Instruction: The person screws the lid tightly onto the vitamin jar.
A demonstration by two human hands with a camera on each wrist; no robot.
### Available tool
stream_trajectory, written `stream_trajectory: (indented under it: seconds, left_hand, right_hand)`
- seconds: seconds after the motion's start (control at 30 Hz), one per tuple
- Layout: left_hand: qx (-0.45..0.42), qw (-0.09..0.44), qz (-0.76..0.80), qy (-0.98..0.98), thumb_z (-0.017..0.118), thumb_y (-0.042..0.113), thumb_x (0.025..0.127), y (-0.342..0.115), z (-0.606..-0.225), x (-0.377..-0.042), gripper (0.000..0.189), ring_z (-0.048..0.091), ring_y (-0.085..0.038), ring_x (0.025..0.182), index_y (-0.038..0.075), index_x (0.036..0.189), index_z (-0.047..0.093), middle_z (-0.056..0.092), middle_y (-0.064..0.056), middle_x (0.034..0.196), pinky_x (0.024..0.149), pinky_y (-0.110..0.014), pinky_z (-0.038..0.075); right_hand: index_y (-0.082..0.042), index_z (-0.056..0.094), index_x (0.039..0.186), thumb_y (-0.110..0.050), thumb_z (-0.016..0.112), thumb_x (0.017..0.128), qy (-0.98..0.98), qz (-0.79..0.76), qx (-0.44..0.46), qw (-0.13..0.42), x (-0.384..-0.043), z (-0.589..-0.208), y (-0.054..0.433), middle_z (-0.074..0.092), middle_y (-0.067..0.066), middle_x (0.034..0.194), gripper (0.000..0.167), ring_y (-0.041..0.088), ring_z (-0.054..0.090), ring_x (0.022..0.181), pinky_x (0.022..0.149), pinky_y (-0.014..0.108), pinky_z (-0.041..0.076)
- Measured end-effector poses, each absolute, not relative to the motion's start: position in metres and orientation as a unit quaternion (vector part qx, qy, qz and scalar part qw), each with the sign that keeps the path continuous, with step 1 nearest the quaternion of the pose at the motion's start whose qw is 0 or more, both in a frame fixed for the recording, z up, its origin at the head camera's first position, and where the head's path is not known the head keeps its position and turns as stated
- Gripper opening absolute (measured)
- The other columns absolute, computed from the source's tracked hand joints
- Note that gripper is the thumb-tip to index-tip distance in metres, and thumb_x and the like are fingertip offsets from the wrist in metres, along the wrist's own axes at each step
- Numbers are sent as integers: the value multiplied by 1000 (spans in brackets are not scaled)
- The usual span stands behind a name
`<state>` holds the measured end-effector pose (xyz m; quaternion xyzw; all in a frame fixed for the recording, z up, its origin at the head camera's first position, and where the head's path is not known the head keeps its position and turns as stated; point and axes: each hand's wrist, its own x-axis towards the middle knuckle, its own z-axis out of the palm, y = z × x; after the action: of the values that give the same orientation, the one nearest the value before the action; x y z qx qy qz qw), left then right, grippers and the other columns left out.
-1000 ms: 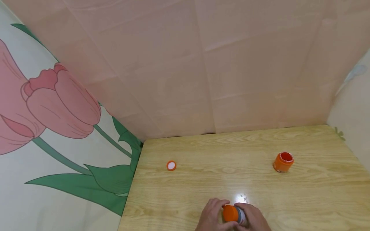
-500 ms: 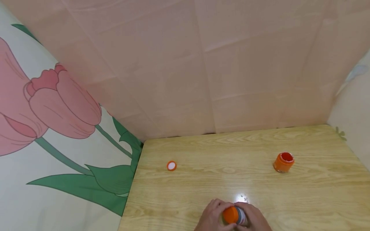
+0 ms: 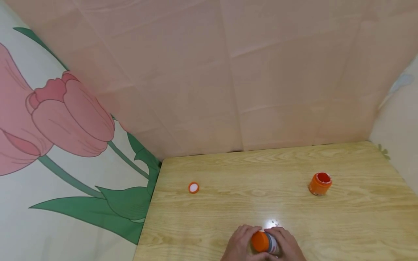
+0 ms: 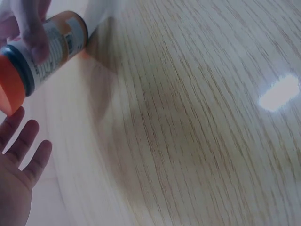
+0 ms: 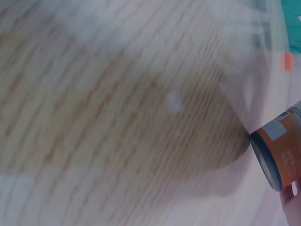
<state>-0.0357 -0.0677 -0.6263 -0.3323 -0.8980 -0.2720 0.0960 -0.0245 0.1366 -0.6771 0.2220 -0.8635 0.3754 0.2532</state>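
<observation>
Near the table's front edge, a small canister (image 3: 273,244) lies tilted between both hands, its orange cap (image 3: 260,242) towards the left. My right hand (image 3: 286,243) grips the body, which has a white and orange label. Thumb and index finger of my left hand (image 3: 240,242) stand around the cap. In the left wrist view, a left fingertip touches the cap (image 4: 10,84), with the other visible fingers spread; the thumb is out of that view. The right wrist view shows the dark-rimmed base of the canister (image 5: 282,146) and part of my right hand (image 5: 293,207).
An uncovered orange jar (image 3: 320,184), red inside, stands at the right on the wood-grain table (image 3: 228,174). Left of the middle lies an orange lid (image 3: 193,187), its white inside facing up. A beige cloth (image 3: 196,90) hangs behind, a tulip-patterned one (image 3: 72,116) at left.
My left index finger came in over the cap half a second ago and now sits slightly back from there. The right hand and canister stay almost in place; the jar and lid have not moved.
</observation>
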Motion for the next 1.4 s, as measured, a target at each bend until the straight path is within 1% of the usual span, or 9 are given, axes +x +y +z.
stream_trajectory:
  seconds: [0.1,0.27,0.43,0.63,0.8,0.97,1.07,1.23,1.4]
  left_hand:
    - [-328,107,-271,-899,72,58,82,-68,-626,-35,60,56,1,97,21,128,60,63,11,109,87,-5,40]
    - [-332,110,-274,-896,73,53,83,-69,-625,-36,52,56,2,95,23,123,62,62,11,107,84,-1,36]
    - [-352,107,-289,-884,78,45,82,-70,-625,-36,52,57,2,98,23,126,61,61,9,111,87,-3,40]
    - [-384,118,-302,-864,83,33,79,-69,-626,-38,56,57,-2,108,20,129,61,60,6,120,94,-8,43]
    - [-374,126,-307,-866,81,41,81,-67,-626,-38,57,58,-3,106,20,130,60,60,6,119,94,-10,44]
    - [-344,132,-308,-877,78,51,79,-65,-628,-36,58,59,-1,100,20,125,62,61,9,113,91,-9,45]
    - [-338,139,-302,-881,78,54,78,-65,-629,-35,59,58,1,94,20,124,63,62,10,107,86,-5,42]
    - [-340,144,-294,-882,78,55,77,-64,-630,-34,60,56,4,89,21,124,62,62,12,102,81,0,38]
    - [-344,119,-316,-876,80,52,77,-64,-628,-32,60,55,4,92,23,126,62,60,11,104,84,-1,39]
  right_hand:
    - [-8,64,111,-51,89,61,-858,380,222,264,-24,-679,135,63,-5,103,70,3,55,91,89,5,35]
    - [-10,63,110,-34,94,53,-853,399,221,256,-22,-677,132,62,-8,104,69,1,54,90,89,4,35]
    - [-11,63,114,-27,94,50,-843,412,239,249,-24,-676,134,63,-5,105,73,2,54,92,89,5,35]
    - [-10,63,119,-16,94,51,-840,449,231,196,-23,-676,138,63,-7,110,75,-1,54,97,91,1,33]
    - [-11,61,123,-17,94,57,-827,487,231,160,-22,-676,141,61,-7,116,74,-3,54,102,92,1,34]
    - [-7,61,120,-15,95,54,-823,490,232,170,-21,-673,142,62,-4,113,75,-4,54,100,93,-1,33]
    - [-7,60,118,-16,95,54,-829,494,211,153,-19,-670,142,62,-6,111,74,-5,55,97,88,0,36]
    - [-16,59,118,-21,95,57,-848,489,170,113,-15,-666,142,61,-11,109,70,-6,55,93,78,8,44]
    - [-14,58,120,-25,93,62,-846,495,184,76,-16,-661,145,62,-8,109,69,-6,56,93,74,16,50]
